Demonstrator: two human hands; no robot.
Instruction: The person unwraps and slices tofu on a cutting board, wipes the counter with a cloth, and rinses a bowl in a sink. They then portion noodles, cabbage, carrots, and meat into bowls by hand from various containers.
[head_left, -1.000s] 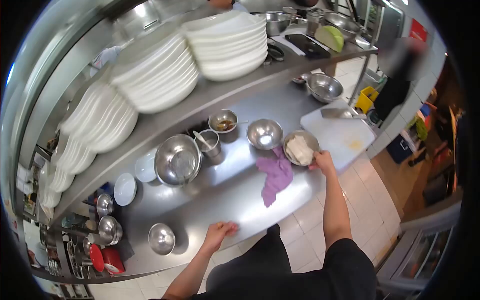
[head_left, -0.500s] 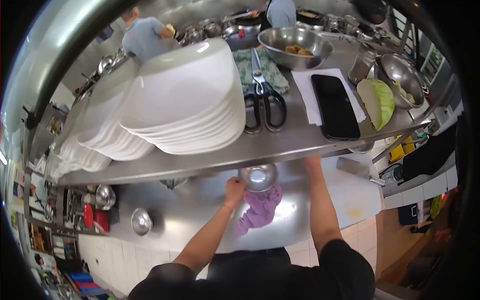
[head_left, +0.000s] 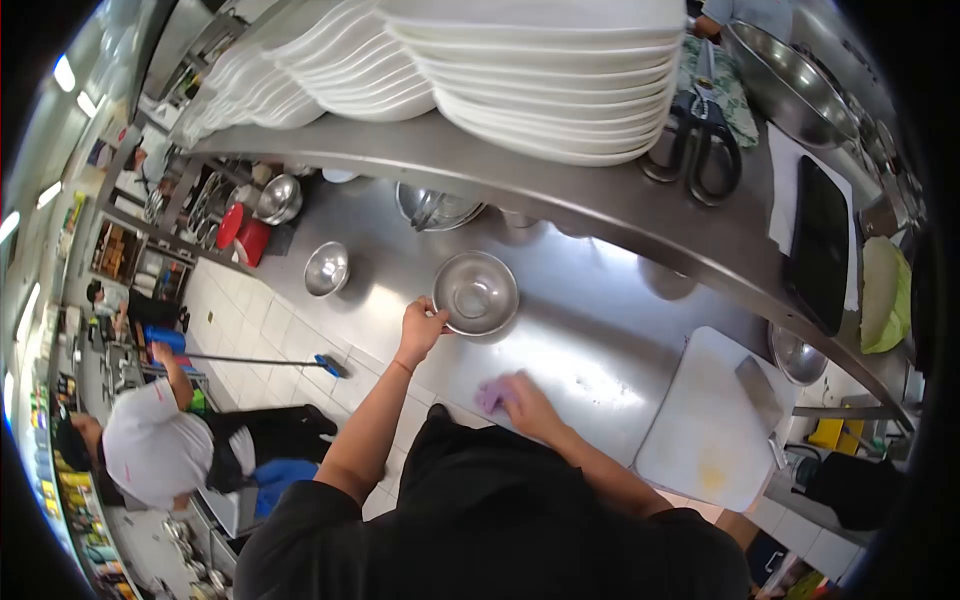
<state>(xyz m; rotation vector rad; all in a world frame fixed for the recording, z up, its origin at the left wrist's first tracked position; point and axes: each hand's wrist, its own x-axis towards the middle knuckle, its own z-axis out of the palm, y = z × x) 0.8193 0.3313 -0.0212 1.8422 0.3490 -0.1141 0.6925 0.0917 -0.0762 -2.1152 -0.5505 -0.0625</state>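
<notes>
My left hand pinches the near-left rim of a steel bowl over the steel counter. The bowl looks empty inside. At the counter's front edge, my right hand is closed on a purple cloth, slightly blurred. Most of the cloth is bunched under the fingers. A smaller steel bowl stands to the left of the held one. To the right lies a white cutting board with a cleaver on it.
Overhead, a steel shelf carries stacked white plates, scissors, a phone and cabbage. A red container stands at the counter's left end. At lower left, another person holds a long-handled brush.
The view has swung left and down. My left hand now has the bowl further from the cloth. My right hand has come from the cutting board's side to the purple cloth and grasped it.
</notes>
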